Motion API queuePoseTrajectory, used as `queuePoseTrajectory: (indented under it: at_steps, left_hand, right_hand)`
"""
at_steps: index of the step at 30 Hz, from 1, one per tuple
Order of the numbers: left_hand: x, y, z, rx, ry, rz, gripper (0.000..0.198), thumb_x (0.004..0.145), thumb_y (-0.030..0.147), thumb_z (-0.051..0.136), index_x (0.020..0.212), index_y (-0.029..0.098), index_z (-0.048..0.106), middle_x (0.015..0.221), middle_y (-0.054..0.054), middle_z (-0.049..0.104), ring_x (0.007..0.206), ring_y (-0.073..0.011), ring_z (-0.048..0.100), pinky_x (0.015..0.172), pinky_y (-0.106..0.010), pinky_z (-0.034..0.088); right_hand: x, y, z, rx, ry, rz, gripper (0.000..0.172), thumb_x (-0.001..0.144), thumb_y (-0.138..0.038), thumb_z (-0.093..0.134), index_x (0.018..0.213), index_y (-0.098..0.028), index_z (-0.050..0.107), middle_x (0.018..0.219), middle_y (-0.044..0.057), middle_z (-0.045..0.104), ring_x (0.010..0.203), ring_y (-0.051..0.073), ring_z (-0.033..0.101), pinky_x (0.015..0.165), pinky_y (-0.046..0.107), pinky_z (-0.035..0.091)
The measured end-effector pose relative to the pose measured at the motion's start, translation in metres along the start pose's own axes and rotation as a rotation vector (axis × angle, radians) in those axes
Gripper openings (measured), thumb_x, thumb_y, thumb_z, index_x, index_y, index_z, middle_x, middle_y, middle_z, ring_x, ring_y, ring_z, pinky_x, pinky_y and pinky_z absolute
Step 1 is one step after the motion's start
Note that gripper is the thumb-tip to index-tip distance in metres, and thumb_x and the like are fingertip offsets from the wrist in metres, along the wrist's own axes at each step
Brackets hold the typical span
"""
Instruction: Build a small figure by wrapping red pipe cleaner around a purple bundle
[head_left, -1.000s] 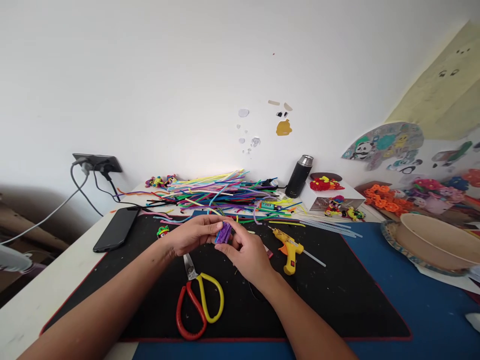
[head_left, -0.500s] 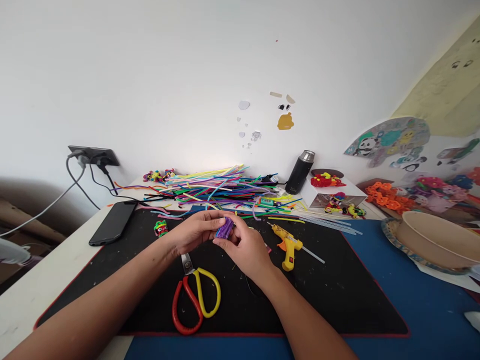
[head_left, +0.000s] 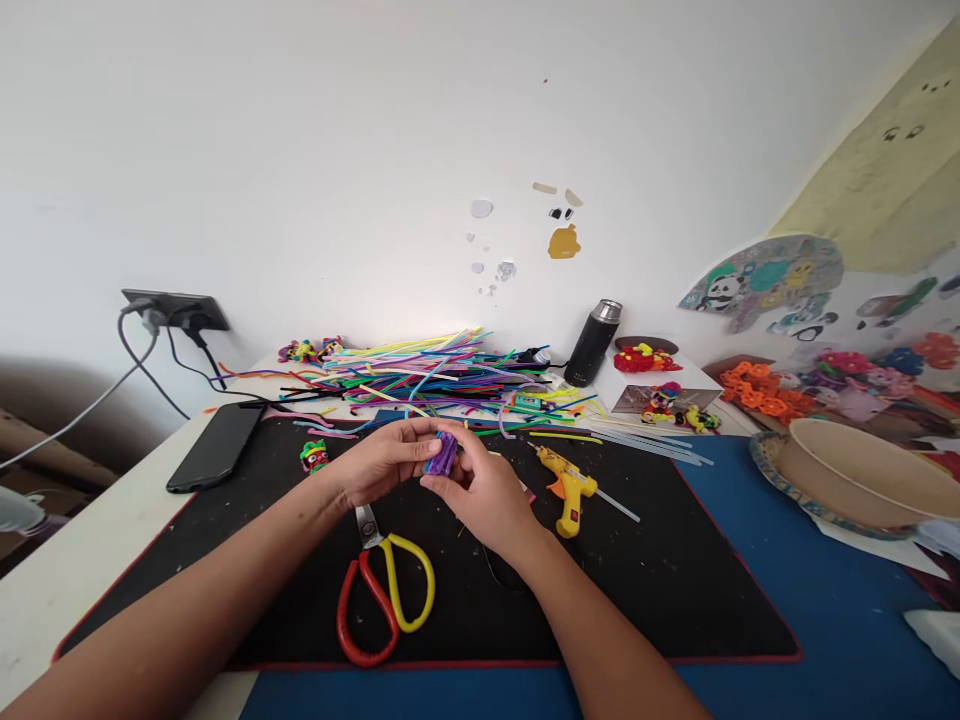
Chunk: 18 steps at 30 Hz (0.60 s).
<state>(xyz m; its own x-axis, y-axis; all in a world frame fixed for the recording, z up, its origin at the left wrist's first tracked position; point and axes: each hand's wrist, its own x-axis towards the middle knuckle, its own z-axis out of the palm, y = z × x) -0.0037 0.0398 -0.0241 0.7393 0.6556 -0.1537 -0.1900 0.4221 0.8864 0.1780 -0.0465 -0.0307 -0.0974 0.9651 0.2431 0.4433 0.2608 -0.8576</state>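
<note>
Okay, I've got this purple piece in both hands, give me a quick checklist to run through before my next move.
1. Purple piece pinched between the fingers of left hand and right hand: ok.
2. Scissors flat on the black mat, just below the hands: ok.
3. Glue gun on its side on the mat, right of the right hand, not touching it: ok.
4. Glue gun switched on or hot: cannot tell.
5. Spare pipe cleaners piled behind the mat: ok.
6. Phone at the mat's left edge, apart from the hands: ok.
</note>
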Motion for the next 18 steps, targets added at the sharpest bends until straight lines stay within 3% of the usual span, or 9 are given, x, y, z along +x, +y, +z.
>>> queuePoseTrajectory:
  at_steps: [6,18]
  left_hand:
    - [0.0014,0.0030,-0.0009,-0.036,0.110,0.086,0.044,0.078,0.025,0.093,0.119,0.016,0.078,0.102,-0.010,0.079,0.086,-0.0191,0.073,0.079,-0.026,0.058]
    - [0.0022,-0.0006,0.0034,-0.074,0.103,0.059,0.044,0.076,0.023,0.094,0.116,0.014,0.080,0.105,-0.012,0.079,0.091,-0.0214,0.073,0.080,-0.028,0.055]
  right_hand:
    - [0.0021,0.0093,0.0033,0.042,0.053,0.029,0.073,0.090,-0.037,0.080,0.156,-0.029,0.051,0.074,-0.004,0.067,0.065,0.017,0.063,0.063,0.025,0.045]
    - [0.0048,0.0107,0.0015,-0.162,0.089,0.015,0.056,0.092,-0.035,0.078,0.146,-0.022,0.067,0.059,-0.007,0.055,0.055,0.013,0.050,0.058,0.026,0.031]
